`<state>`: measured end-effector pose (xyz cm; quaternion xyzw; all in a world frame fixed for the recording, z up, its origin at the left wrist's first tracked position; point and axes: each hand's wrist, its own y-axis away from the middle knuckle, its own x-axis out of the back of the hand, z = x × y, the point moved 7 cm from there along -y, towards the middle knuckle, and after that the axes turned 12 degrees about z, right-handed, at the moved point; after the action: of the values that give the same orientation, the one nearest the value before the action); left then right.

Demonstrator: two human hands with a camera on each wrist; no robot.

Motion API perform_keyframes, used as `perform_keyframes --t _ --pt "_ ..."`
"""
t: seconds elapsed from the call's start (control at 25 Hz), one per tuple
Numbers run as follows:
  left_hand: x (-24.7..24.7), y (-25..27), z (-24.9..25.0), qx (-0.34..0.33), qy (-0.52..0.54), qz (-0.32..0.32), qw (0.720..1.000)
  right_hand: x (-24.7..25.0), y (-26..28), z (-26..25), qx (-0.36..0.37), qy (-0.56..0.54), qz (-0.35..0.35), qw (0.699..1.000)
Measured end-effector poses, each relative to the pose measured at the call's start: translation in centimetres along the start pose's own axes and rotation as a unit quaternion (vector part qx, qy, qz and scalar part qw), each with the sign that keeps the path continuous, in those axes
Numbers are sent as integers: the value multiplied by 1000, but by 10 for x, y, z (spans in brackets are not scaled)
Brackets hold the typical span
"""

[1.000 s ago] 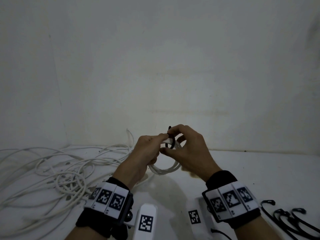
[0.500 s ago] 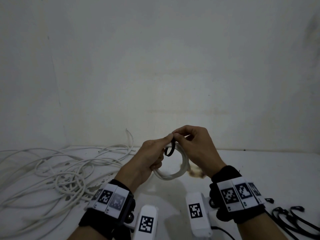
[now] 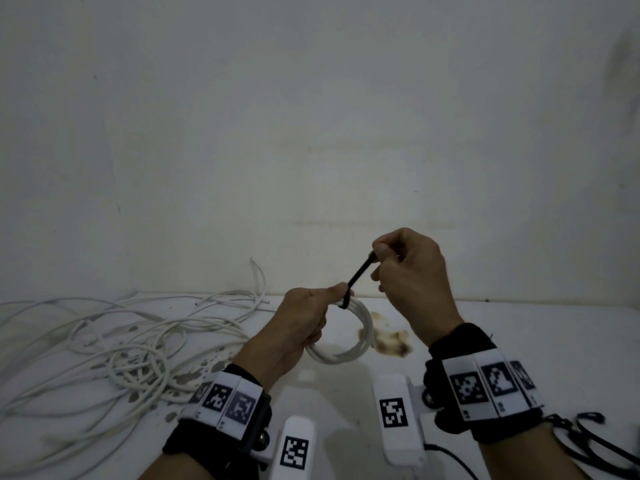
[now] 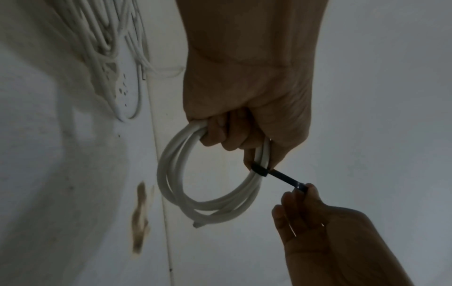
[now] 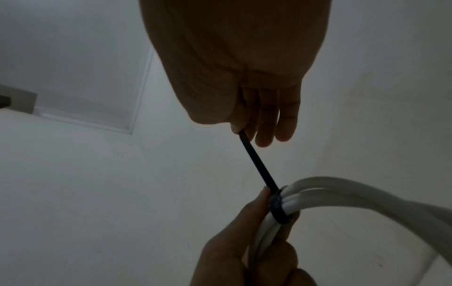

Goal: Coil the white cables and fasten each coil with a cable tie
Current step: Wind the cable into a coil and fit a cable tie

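- Black wristbands with white marker tags are sitting nearest to us, one on each of our two wrists.
- We are seeing several spare black cable ties [image 3: 588, 434] lying on the white table [image 3: 519, 341] at our near right; the blur is keeping us from counting them.
- We are gripping one white coil [image 3: 356, 337] in our left hand [image 3: 301, 327], fingers curled round its strands, and holding it above the table.
- We are counting one black cable tie [image 3: 356, 278] cinched round that coil, just beside our left thumb.
- We are pinching the tie's free end between thumb and forefinger of our right hand [image 3: 412, 271], with the strap running straight up from the coil.
- We are noticing one brown stain [image 3: 391, 341] on the table under the coil.
- We are seeing a loose tangle of white cables [image 3: 131, 348] spreading over the table's left side; the strands overlap too much to count.
- We are facing a plain pale wall [image 3: 311, 116] farthest off.
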<state>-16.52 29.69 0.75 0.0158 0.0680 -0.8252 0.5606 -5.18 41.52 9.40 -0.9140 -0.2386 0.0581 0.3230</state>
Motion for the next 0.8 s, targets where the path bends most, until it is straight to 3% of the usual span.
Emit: perform_keyframes --t 0.12,0.28,0.36,0.56,0.8 --pt "8 0 2 4 31 26 999 -9 8 -10 6 -3 -38 999" --pt "27 -6 11 28 88 59 994 -38 44 -38 74 42 -173 981" --pt "37 -9 17 30 102 70 992 -45 50 -47 86 38 -194 976" --pt "32 -5 21 -6 73 68 995 -17 25 -39 -3 -56 -83 995" --pt "8 2 19 -55 -15 32 998 14 3 -21 -41 -65 20 997"
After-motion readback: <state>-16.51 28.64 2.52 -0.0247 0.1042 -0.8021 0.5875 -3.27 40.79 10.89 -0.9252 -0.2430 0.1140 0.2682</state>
